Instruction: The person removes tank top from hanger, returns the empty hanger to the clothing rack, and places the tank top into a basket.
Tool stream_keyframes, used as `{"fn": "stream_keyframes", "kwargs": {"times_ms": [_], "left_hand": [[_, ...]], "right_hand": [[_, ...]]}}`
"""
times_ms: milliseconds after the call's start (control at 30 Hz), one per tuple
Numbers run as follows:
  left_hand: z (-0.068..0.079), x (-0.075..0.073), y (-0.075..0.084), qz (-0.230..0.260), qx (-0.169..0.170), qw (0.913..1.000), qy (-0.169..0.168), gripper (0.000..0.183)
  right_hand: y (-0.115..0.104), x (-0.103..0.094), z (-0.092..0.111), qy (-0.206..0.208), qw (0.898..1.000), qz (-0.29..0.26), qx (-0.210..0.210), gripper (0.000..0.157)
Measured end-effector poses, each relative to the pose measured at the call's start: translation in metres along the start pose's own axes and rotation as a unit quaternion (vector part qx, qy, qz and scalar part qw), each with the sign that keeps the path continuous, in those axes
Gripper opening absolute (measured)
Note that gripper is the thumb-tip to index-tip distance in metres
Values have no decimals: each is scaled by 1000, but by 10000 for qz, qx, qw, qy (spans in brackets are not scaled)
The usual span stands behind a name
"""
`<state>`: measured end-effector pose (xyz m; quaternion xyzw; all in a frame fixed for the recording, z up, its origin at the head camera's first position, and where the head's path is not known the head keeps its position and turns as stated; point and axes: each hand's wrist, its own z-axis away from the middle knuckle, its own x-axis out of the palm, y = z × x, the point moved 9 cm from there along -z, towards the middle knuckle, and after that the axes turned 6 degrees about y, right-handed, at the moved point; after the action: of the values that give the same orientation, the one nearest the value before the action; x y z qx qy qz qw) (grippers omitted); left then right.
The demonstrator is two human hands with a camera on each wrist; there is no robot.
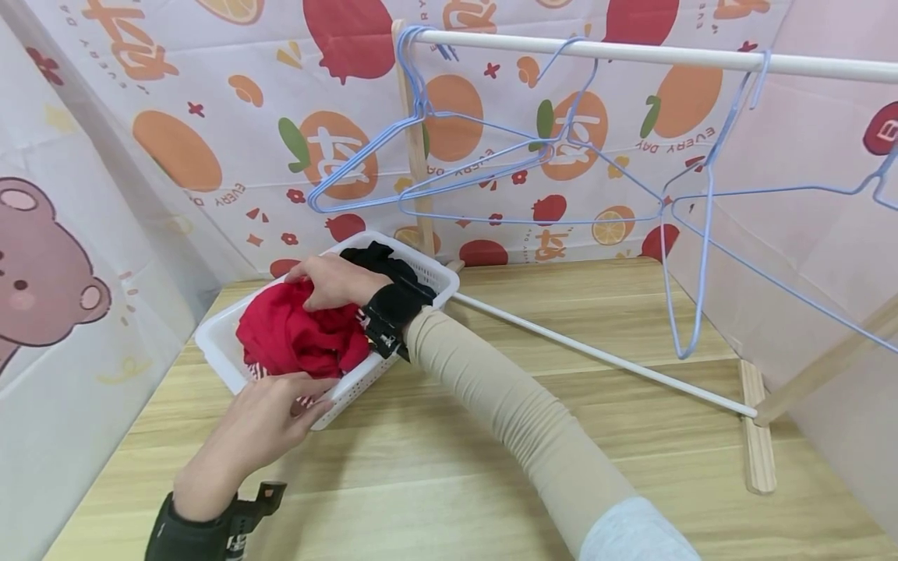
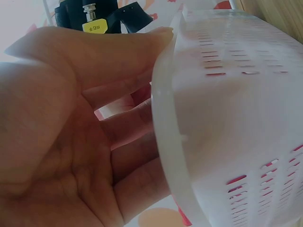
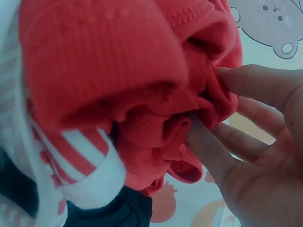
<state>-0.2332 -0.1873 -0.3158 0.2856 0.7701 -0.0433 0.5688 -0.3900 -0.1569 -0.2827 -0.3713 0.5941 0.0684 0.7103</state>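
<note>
A white perforated basket (image 1: pixel 217 335) stands on the wooden table at the left, holding a crumpled red garment (image 1: pixel 295 335), a black garment (image 1: pixel 382 257) at its far end, and a red-and-white striped cloth (image 1: pixel 256 372). My left hand (image 1: pixel 281 405) grips the basket's near rim; in the left wrist view the thumb lies over the rim of the basket (image 2: pixel 227 118) and the fingers sit inside it. My right hand (image 1: pixel 330 280) lies on top of the red garment (image 3: pixel 109 61), its fingers (image 3: pixel 208 146) dug into the folds. The striped cloth (image 3: pixel 80 161) lies beneath.
A white rail (image 1: pixel 631 53) runs across the top with several pale blue wire hangers (image 1: pixel 491 156) on it. A wooden post (image 1: pixel 414 140) stands behind the basket, with a low white bar (image 1: pixel 603 357) and a wooden foot (image 1: pixel 758 436) on the right. Printed curtains close in the table.
</note>
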Motion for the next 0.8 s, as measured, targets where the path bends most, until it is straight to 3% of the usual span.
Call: {"fn": "stream_keyframes", "kwargs": {"times_ms": [267, 533, 667, 800], "left_hand": [[-2, -3, 0, -49, 143, 9998, 120, 24], [2, 3, -1, 13, 7, 10000, -34, 25], [2, 3, 0, -4, 69, 10000, 37, 25], [1, 1, 2, -24, 145, 9998, 129, 25]], "right_hand": [[-2, -5, 3, 26, 9990, -43, -452, 56], [1, -8, 11, 150, 9984, -146, -534, 52], [4, -22, 19, 536, 9950, -272, -794, 48], [11, -42, 34, 1238, 9861, -334, -1059, 42]]}}
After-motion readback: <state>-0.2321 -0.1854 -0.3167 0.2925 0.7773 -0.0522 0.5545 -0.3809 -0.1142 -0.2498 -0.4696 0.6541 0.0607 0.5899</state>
